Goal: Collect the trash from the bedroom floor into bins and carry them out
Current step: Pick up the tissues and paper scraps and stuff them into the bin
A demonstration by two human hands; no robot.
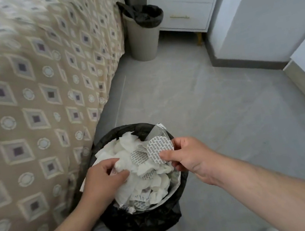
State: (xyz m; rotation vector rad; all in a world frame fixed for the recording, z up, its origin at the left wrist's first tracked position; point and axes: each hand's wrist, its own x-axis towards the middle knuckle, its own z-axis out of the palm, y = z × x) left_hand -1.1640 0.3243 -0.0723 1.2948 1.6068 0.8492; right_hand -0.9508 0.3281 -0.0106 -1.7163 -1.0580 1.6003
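Observation:
A bin lined with a black bag (146, 224) stands on the floor beside the bed, piled high with white tissues and printed paper scraps (148, 179). My left hand (105, 178) is over the pile and grips a crumpled white tissue (122, 164). My right hand (187, 155) is at the bin's right rim and pinches a round printed paper disc (159, 148) between thumb and fingers. A second bin (142, 35), beige with a black liner, stands farther off between the bed and a nightstand.
The bed with a patterned beige cover (28, 96) fills the left side. A white nightstand with drawers (188, 1) stands at the back. A white wall or cabinet (264, 14) juts in at the right. Grey tiled floor (218, 114) lies between them.

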